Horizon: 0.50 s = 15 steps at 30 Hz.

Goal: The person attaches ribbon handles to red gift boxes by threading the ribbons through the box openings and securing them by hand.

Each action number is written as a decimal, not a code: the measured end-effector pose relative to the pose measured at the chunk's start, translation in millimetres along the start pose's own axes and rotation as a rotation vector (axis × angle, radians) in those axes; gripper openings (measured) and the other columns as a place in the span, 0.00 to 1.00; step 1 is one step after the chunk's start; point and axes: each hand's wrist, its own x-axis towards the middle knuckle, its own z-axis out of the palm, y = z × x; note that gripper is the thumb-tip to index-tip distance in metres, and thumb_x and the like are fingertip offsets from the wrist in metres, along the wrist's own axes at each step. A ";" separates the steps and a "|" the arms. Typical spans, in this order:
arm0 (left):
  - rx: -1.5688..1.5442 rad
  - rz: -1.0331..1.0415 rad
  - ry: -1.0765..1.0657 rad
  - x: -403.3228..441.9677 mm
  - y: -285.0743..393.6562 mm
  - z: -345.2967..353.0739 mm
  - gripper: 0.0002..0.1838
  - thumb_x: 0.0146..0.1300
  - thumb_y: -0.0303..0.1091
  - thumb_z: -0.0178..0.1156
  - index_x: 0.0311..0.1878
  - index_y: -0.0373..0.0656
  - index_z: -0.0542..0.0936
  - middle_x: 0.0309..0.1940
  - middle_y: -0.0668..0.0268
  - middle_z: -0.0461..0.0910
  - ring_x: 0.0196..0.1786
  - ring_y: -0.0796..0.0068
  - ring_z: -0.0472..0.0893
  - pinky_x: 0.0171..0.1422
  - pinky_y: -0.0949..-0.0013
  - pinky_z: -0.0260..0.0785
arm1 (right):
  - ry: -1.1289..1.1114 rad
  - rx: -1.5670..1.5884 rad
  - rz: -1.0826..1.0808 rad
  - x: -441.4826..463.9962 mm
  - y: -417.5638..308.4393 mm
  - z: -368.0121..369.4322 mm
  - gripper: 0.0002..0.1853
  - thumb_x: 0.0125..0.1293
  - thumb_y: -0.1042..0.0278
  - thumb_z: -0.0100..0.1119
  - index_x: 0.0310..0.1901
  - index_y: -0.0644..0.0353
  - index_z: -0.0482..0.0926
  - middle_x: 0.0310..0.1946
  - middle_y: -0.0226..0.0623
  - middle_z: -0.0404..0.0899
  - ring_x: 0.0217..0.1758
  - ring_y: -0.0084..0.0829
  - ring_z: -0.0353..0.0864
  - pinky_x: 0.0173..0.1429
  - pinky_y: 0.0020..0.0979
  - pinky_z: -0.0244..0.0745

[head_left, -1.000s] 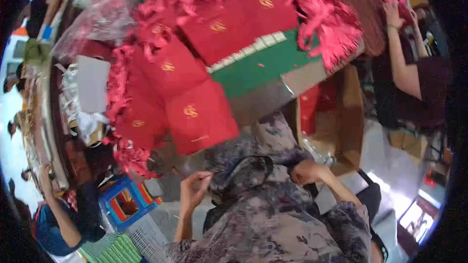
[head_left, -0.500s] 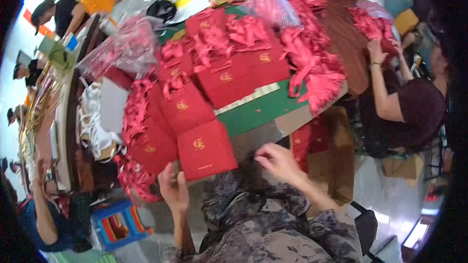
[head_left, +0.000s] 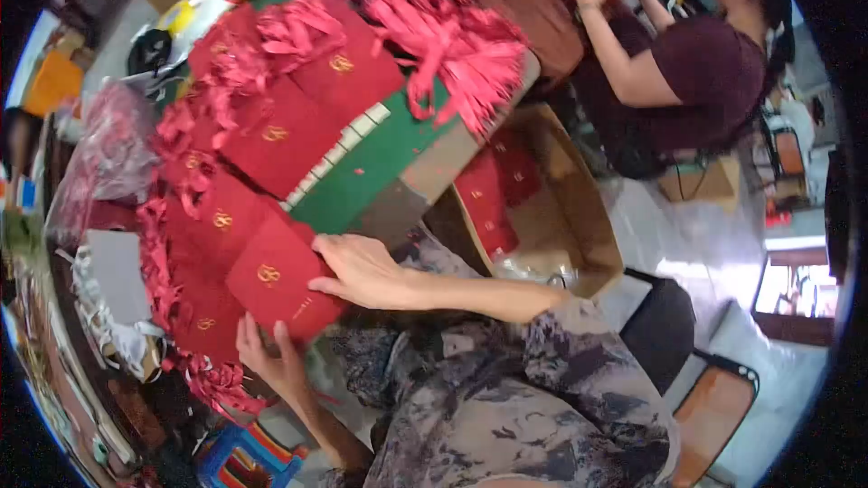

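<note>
A flat red gift bag [head_left: 276, 267] with a gold emblem lies at the near end of the table, tilted in view. My right hand [head_left: 366, 271] grips its right edge, thumb and fingers apart along it. At the lower edge of the bag, my left hand [head_left: 271, 361] has its fingers spread and appears to touch it. More red bags [head_left: 280, 126] lie overlapped in rows behind, with pink-red ribbon handles [head_left: 298, 32] heaped over them. A row of pale strips [head_left: 339, 155] shows along one bag edge, beside a green mat [head_left: 375, 172].
An open cardboard box [head_left: 579, 217] with red bags inside stands right of the table. A co-worker in a dark maroon shirt [head_left: 705, 81] handles red items beyond it. Ribbon bundles [head_left: 466, 63] and clear plastic wrap [head_left: 113, 140] cover parts of the table. A chair [head_left: 719, 416] stands at lower right.
My right hand has come left onto the bag's right edge, and my left hand has come against its lower edge. The view has swung right.
</note>
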 end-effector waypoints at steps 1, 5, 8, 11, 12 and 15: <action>0.000 0.010 -0.037 -1.0 4.6 -1.7 0.27 0.69 0.37 0.65 0.67 0.35 0.73 0.66 0.48 0.71 0.65 0.52 0.72 0.70 0.56 0.64 | -0.038 0.026 0.035 -0.8 1.2 -0.5 0.23 0.63 0.56 0.68 0.48 0.65 0.70 0.40 0.51 0.80 0.45 0.54 0.80 0.48 0.48 0.75; -0.081 0.006 -0.025 10.9 36.3 -11.2 0.28 0.68 0.35 0.64 0.69 0.36 0.71 0.65 0.47 0.71 0.66 0.50 0.71 0.72 0.53 0.60 | 0.063 0.083 0.016 -0.9 19.3 -1.4 0.22 0.64 0.58 0.68 0.49 0.64 0.71 0.37 0.50 0.80 0.41 0.53 0.81 0.45 0.47 0.75; -0.263 -0.004 -0.064 22.3 59.5 -17.2 0.28 0.67 0.25 0.62 0.71 0.36 0.70 0.63 0.52 0.71 0.61 0.61 0.74 0.65 0.64 0.67 | 0.020 0.370 0.110 -1.1 16.5 -41.1 0.18 0.66 0.63 0.65 0.51 0.63 0.72 0.31 0.46 0.82 0.38 0.46 0.84 0.42 0.41 0.75; -0.633 -0.325 -0.261 21.7 81.3 -15.5 0.30 0.65 0.21 0.62 0.71 0.38 0.69 0.61 0.55 0.72 0.56 0.67 0.75 0.56 0.70 0.70 | 0.042 0.482 0.204 -13.1 36.2 -79.6 0.16 0.69 0.65 0.62 0.53 0.63 0.75 0.33 0.39 0.83 0.37 0.31 0.82 0.43 0.35 0.75; -0.563 -0.215 -0.322 26.3 104.8 -15.8 0.31 0.64 0.21 0.62 0.72 0.39 0.69 0.60 0.57 0.73 0.52 0.71 0.75 0.52 0.71 0.71 | 0.114 0.459 0.173 -21.4 50.6 -84.6 0.16 0.70 0.65 0.62 0.54 0.63 0.75 0.36 0.38 0.83 0.39 0.28 0.82 0.45 0.34 0.75; -0.606 0.058 -0.262 19.4 114.2 10.4 0.31 0.62 0.20 0.63 0.71 0.39 0.70 0.59 0.57 0.74 0.51 0.69 0.76 0.53 0.70 0.72 | 0.273 0.401 0.169 -42.7 91.0 -97.7 0.14 0.72 0.69 0.59 0.55 0.64 0.75 0.42 0.34 0.81 0.44 0.24 0.80 0.50 0.31 0.75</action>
